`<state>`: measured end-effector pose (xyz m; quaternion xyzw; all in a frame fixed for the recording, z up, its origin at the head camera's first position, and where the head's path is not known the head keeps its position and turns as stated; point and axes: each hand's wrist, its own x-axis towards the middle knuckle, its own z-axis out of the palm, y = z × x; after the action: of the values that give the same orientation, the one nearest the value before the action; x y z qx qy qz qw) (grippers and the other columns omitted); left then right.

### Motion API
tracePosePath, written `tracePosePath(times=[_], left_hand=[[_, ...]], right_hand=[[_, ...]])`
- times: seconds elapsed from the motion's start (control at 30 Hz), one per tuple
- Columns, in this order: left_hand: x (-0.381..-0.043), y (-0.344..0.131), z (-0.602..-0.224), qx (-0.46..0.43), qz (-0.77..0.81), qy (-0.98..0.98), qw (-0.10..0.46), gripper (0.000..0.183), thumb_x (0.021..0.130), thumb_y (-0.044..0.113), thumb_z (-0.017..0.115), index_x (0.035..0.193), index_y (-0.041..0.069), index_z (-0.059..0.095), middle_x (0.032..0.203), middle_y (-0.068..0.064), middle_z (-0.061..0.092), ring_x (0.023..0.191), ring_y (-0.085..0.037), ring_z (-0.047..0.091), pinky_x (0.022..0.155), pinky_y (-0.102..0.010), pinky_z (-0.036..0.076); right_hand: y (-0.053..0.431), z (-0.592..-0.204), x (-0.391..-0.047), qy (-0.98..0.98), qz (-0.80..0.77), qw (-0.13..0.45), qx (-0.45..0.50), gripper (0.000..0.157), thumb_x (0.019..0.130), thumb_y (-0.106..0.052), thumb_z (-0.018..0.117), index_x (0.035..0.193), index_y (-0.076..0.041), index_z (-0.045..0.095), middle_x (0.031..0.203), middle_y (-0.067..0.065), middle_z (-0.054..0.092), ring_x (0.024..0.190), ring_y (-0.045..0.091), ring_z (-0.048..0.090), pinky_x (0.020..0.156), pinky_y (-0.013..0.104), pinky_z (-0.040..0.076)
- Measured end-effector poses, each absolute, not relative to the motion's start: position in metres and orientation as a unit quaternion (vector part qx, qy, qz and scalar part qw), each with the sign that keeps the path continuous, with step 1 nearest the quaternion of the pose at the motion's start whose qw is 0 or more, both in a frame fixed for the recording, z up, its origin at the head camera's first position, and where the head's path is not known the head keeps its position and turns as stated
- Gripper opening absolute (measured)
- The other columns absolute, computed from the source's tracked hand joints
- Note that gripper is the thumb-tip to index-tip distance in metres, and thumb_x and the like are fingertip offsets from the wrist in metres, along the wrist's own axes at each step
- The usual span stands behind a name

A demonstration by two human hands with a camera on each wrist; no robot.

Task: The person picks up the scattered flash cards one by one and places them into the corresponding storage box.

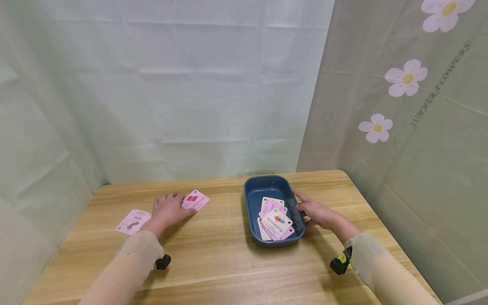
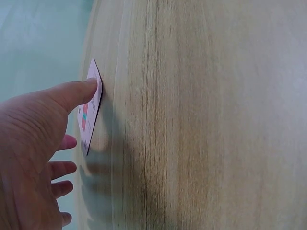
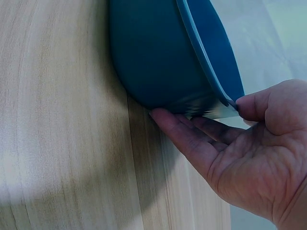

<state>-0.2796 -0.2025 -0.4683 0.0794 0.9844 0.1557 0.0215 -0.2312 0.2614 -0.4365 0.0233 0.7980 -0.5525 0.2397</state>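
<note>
In the head view my left hand [image 1: 170, 213] is over the left part of the table, beside a pink card [image 1: 199, 199] with a red picture. Its thumb touches the card [image 2: 91, 112] in the left wrist view, while the other fingers are spread, loosely bent and apart from one another. My right hand [image 1: 318, 212] grips the right side of a dark blue plastic bin [image 1: 248, 212]. In the right wrist view the thumb is at the bin's rim [image 3: 204, 55] and the fingers lie against the outer wall and lower edge.
Several picture cards [image 1: 277, 222] lie overlapped inside the bin, a spaceship card on top. Another card with an ant [image 1: 133, 221] lies left of my left hand. Pale curtains [image 1: 206, 84] hang behind the wooden table [image 1: 213, 267], and a floral sheet [image 1: 411, 169] hangs at the right.
</note>
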Motion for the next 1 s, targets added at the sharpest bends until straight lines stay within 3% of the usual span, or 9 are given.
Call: tracePosePath(times=[1.0], left_hand=[[-0.2827, -0.2049, -0.4733, 0.079, 0.150, 0.985, 0.020, 0.086, 0.077, 0.060, 0.062, 0.137, 0.002, 0.042, 0.138, -0.028, 0.032, 0.125, -0.050, 0.021, 0.099, -0.066, 0.007]], right_hand=[[0.2626, -0.4391, -0.2332, 0.793, -0.558, 0.243, 0.019, 0.060, 0.098, -0.013, 0.036, 0.147, -0.039, 0.014, 0.153, 0.011, 0.008, 0.121, 0.038, 0.039, 0.072, 0.051, 0.051]])
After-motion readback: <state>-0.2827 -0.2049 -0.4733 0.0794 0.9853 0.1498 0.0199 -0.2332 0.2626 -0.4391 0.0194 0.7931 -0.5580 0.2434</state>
